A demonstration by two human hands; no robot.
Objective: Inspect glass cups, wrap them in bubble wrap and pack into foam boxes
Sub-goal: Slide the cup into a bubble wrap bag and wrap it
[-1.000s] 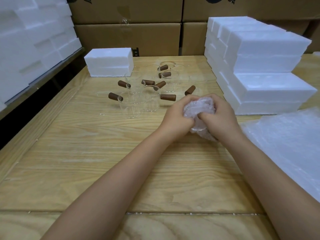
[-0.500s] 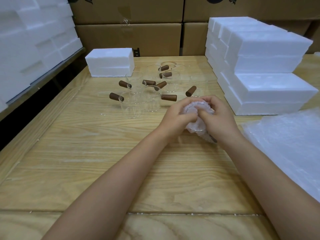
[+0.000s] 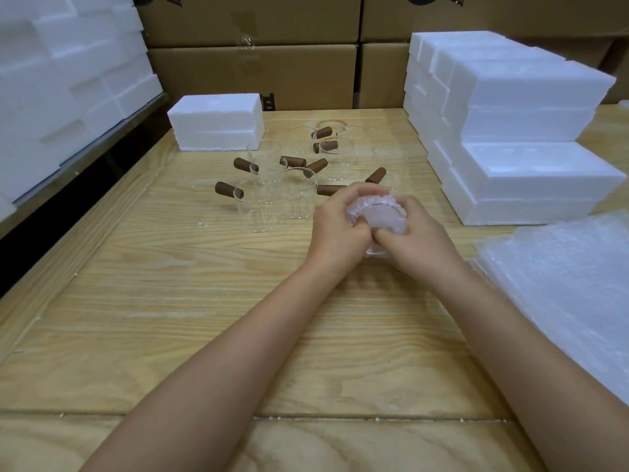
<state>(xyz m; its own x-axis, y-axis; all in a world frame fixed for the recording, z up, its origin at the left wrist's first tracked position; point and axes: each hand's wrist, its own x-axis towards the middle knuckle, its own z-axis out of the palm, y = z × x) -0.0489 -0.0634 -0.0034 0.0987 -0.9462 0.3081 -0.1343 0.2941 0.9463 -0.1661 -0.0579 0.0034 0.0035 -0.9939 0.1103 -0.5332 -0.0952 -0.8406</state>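
Bubble-wrapped clear glass cup (image 3: 388, 218), gripped by left hand (image 3: 340, 229) and right hand (image 3: 418, 240) beside the white foam box stack (image 3: 531, 172), now shows its rim, wrap tucked in: wrapping looks nearly done.

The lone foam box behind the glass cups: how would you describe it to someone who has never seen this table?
On the wooden table, look past the glass cups toward the cardboard cartons at the back. The lone foam box sits there, left of the cups. Unlike the stepped foam stack on the right, it stands apart, with nothing on top.

No legible text or labels
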